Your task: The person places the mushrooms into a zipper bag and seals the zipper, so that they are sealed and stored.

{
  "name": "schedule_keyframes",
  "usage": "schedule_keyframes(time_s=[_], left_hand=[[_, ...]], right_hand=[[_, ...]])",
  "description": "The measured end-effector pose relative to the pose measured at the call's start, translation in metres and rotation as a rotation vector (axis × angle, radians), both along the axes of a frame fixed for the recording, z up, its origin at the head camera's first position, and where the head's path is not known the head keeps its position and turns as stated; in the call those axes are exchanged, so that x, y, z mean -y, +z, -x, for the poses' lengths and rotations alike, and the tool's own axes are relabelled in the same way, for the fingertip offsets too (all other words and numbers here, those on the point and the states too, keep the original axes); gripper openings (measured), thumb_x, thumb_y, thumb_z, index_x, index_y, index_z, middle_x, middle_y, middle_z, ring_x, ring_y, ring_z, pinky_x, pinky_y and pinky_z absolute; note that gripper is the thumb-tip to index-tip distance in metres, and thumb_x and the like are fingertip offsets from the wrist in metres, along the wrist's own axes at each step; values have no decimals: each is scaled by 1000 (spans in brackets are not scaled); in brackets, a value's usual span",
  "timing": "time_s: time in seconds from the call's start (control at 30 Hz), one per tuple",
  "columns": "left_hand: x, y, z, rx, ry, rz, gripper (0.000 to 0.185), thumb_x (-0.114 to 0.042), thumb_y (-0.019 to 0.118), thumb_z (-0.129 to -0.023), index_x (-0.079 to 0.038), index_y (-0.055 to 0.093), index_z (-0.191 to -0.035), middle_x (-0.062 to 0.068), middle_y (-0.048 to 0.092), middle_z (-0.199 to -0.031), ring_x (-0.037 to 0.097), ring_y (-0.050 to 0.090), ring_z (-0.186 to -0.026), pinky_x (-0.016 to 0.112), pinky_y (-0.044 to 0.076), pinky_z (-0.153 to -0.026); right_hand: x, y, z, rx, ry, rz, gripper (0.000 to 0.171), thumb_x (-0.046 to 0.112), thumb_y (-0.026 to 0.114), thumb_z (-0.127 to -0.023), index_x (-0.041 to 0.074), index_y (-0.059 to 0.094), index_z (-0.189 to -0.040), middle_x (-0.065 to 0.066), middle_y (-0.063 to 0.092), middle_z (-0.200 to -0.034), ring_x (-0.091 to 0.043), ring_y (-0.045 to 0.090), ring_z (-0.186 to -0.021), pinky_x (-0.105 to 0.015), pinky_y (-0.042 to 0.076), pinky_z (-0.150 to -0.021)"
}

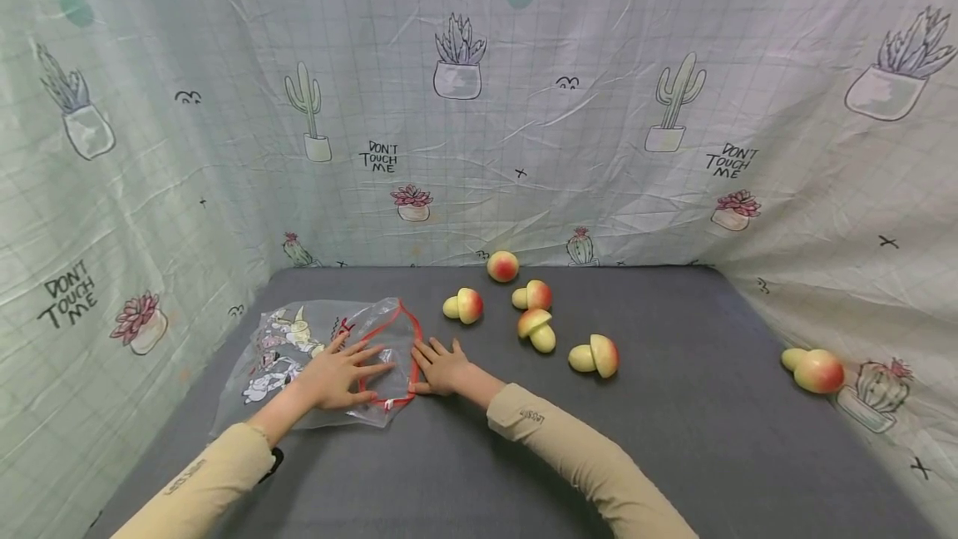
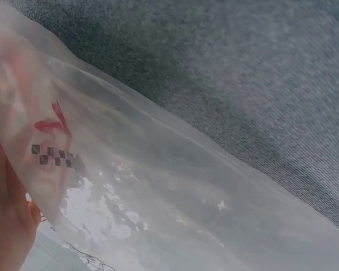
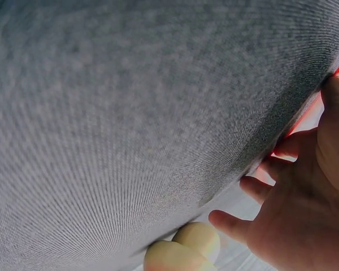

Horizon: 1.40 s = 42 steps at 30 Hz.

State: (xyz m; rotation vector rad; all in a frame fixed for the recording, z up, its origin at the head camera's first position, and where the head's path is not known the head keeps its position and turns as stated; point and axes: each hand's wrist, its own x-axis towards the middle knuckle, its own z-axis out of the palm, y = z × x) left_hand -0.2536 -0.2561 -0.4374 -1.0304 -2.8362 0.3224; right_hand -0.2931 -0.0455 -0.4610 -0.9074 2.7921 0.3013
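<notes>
A clear plastic bag (image 1: 314, 314) with cartoon prints and a red-edged mouth lies flat on the left of the dark table. My left hand (image 1: 334, 374) rests on the bag with its fingers spread toward the red edging (image 1: 414, 356). From the other side my right hand (image 1: 443, 367) touches that edging with straight fingers, thumb near its lower corner. In the left wrist view the bag's film (image 2: 175, 186) fills much of the frame, and only part of the left hand (image 2: 8, 214) shows. The right wrist view has the right hand (image 3: 296, 197) along the red edge.
Several yellow-and-red toy mushrooms lie behind and right of the hands, among them one mushroom (image 1: 595, 356) nearer the front and one (image 1: 464, 306) close to the bag. Another mushroom (image 1: 814, 370) sits far right by the cloth. A patterned curtain (image 1: 524, 123) surrounds the table (image 1: 674, 439).
</notes>
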Motion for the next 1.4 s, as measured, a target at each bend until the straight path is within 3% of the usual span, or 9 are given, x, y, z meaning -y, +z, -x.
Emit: schedule_keyframes(time_s=[0.2,0.5,0.93,1.4], left_hand=[[6,4,-3,2,20,-3,47,-45,52,-82,-17,57,-120,9,49,-131,32,41,-124,55,22,-102],[12,5,-3,-68,-18,-33,53,-45,57,-79,-5,60,-114,13,57,-119,32,49,-116,53,27,-101],[14,-1,-2,-81,-48,-12,53,-49,57,-77,-10,62,-112,9,62,-113,32,51,-115,53,28,-99],[11,3,-3,-58,-48,1,49,-48,55,-80,-11,64,-110,8,63,-112,32,52,-112,55,29,-97]], right_hand=[[-1,3,-3,-7,5,13,70,61,32,-85,24,16,-143,10,12,-150,-13,15,-138,-45,21,-107],[-1,4,-3,8,-3,31,71,61,31,-85,24,16,-143,10,11,-150,-13,14,-138,-46,20,-108],[-6,3,-1,18,6,64,71,62,32,-84,25,16,-143,11,13,-150,-13,15,-138,-46,20,-107],[-29,3,9,-78,165,208,67,60,35,-85,21,29,-140,6,27,-146,-16,27,-134,-48,29,-102]])
